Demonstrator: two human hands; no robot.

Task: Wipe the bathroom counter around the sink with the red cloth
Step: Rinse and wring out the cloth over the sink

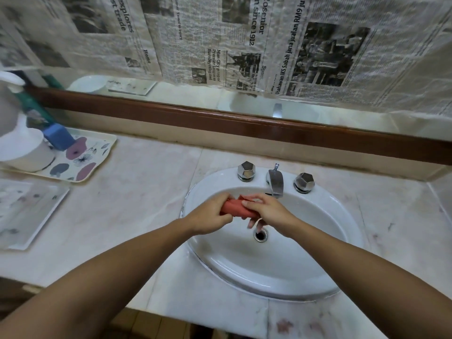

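Note:
The red cloth [234, 208] is rolled into a tight bundle and held over the white oval sink [318, 253], just in front of the chrome spout [276, 180]. My left hand [210, 216] grips the cloth's left end, fingers curled round it. My right hand [266, 211] grips its right end from above, above the drain [260, 234]. The pale marble counter [137, 199] surrounds the sink on all sides.
Two chrome tap knobs [246, 170] [304, 182] flank the spout. At the left stand a floral tray [85, 160] with a white pump bottle [22, 143] and a blue-capped tube [58, 137], and a flat white tray [29, 211]. A wooden ledge [220, 121] and newspaper-covered mirror run behind.

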